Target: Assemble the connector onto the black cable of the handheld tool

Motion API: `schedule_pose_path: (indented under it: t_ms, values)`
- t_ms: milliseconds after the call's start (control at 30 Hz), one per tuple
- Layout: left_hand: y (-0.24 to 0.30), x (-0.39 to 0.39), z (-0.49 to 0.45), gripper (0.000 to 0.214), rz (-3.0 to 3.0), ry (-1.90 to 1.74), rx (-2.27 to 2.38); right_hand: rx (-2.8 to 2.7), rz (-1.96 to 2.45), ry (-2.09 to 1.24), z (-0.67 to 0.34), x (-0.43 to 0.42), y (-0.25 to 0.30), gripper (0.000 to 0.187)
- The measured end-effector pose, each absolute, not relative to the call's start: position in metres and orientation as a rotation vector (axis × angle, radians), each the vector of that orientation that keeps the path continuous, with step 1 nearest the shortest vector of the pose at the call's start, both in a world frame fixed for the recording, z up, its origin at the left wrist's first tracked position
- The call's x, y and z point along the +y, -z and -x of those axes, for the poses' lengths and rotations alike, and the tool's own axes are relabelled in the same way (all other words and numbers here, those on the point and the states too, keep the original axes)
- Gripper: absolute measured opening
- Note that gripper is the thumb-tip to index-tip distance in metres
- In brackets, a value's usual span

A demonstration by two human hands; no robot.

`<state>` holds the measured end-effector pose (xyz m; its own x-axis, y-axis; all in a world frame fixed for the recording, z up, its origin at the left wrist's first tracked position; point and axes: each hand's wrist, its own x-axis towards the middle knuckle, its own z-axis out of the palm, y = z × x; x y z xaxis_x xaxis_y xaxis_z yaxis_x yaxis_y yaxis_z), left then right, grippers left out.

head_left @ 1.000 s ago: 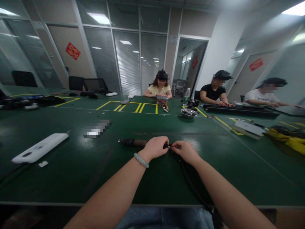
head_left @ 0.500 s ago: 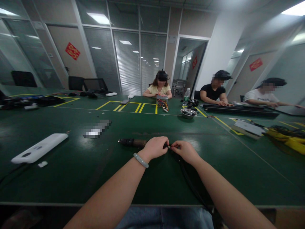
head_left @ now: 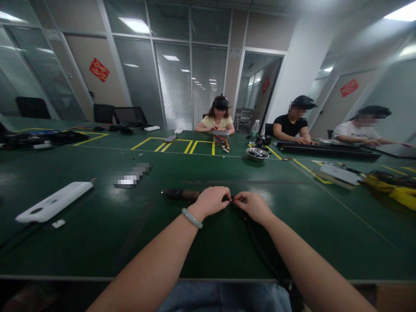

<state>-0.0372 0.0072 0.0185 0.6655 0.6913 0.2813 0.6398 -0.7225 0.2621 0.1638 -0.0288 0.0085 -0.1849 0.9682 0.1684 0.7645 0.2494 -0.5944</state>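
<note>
At the worker's twelve o'clock, left hand (head_left: pixel 212 200) and right hand (head_left: pixel 255 206) pinch a small part (head_left: pixel 231 199); dark cylinder (head_left: pixel 180 194) at eleven

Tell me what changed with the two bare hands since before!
Nothing visible: neither moved, grabbed anything or let go. The bare left hand stays at the black-and-brown cylinder, the bare right hand close by, near the long black cable.
</note>
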Motion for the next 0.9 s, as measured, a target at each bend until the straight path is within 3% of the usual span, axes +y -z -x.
schedule_pose_path:
  t_ms: [333,900]
  values:
    - [-0.0179,0.0071,0.0363,0.018,-2.727,-0.541,1.126,-2.012,1.568,-0.531,-0.1623,-0.0296,-0.0097,0.019]
    - [-0.0198,0.006,0.0368,0.011,-2.745,-0.538,1.096,-2.028,1.575,-0.532,-0.1625,-0.0295,-0.009,0.018]
